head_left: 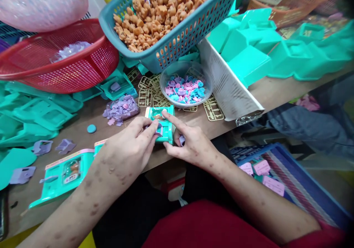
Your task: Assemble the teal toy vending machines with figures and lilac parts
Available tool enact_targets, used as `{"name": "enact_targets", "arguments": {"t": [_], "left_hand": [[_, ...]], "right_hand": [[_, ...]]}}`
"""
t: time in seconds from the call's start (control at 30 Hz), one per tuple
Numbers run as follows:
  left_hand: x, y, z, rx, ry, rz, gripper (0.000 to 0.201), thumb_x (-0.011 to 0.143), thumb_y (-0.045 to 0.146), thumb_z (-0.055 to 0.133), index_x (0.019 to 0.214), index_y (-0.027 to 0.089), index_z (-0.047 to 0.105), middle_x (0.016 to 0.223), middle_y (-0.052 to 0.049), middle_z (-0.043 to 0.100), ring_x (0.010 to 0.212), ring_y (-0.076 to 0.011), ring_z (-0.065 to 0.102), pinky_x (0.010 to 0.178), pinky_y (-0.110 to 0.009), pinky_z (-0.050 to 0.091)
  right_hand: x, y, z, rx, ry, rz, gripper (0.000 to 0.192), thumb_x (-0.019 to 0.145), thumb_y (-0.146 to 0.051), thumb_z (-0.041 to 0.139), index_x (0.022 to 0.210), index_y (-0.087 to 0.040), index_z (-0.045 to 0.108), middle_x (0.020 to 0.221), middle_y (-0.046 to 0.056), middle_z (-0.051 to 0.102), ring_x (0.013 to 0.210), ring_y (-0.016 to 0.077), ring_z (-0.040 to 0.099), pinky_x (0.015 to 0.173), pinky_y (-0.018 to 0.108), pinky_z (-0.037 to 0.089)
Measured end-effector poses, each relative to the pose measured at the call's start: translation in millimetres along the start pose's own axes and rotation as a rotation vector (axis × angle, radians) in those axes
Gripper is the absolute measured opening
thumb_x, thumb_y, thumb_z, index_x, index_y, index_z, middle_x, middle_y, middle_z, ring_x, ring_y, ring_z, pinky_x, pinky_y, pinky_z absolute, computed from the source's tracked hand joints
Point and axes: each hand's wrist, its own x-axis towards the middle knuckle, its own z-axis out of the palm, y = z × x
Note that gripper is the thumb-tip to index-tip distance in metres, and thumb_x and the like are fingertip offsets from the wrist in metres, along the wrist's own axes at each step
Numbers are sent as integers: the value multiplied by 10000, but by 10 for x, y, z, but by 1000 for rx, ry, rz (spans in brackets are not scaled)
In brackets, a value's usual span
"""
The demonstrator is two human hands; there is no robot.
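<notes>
A teal plastic toy case (pixel 168 128) with a clear window and small brown figure lies at the table's front edge. My left hand (pixel 128 143) pinches a small lavender part (pixel 159 130) against the case's lower half, its fingertips partly hiding that part. On the case's right, my right hand (pixel 192 143) rests its index fingertip by the window and its thumb at the lower corner. Its other fingers curl round a lavender plastic piece (pixel 181 140), mostly hidden. Left of my hands lies another teal toy case (pixel 70 172) with a pink-orange top edge.
Behind are a clear bowl (pixel 163 86) of pink, blue and lilac bits, beige sprue frames (pixel 214 109) and a lavender parts heap (pixel 121 109). A blue-grey basket (pixel 190 30) of brown figures, a red basket (pixel 91 65) and teal casings (pixel 246 52) stand farther back.
</notes>
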Motion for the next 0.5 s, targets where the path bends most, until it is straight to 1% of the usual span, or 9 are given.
{"name": "enact_targets", "arguments": {"t": [0.07,0.1,0.17,0.23,0.3,0.5], "left_hand": [[-16,-16,26,7,50,72,350,1123,191,564,1440,72,654,1370,-213,757,1145,-330,809,909,-416,710],[-24,-35,44,-5,80,111,364,1117,169,577,1458,55,637,1401,-231,748,1211,-345,793,1004,-453,696],[-37,-76,81,-49,126,155,383,1108,143,608,1477,42,615,1433,-246,739,1296,-350,763,1106,-488,663],[-46,-101,107,-74,139,152,384,1105,150,634,1476,51,618,1418,-235,753,1285,-336,771,1116,-486,662],[-55,-99,112,-57,128,124,384,1102,158,651,1472,59,627,1406,-227,762,1257,-333,784,1102,-485,670],[-100,-38,55,-21,98,61,416,1070,138,704,1480,107,639,1426,-187,767,1267,-329,784,1121,-490,665]], "right_hand": [[3,0,4,-11,2,22,917,896,-259,789,1737,-313,427,732,-106,617,647,124,604,742,266,510],[5,1,6,-13,5,28,922,890,-265,797,1735,-316,431,728,-106,620,643,125,604,738,266,511],[6,5,8,-9,7,29,920,886,-271,804,1730,-320,441,725,-106,625,642,127,608,738,268,516],[5,11,7,1,8,22,908,886,-270,805,1723,-329,456,725,-107,628,644,125,615,744,269,520],[2,17,2,9,12,14,904,884,-263,805,1717,-342,465,726,-109,628,648,123,623,755,270,526],[-9,33,1,37,14,-1,888,898,-258,798,1712,-377,465,719,-114,611,632,116,620,744,265,534]]}}
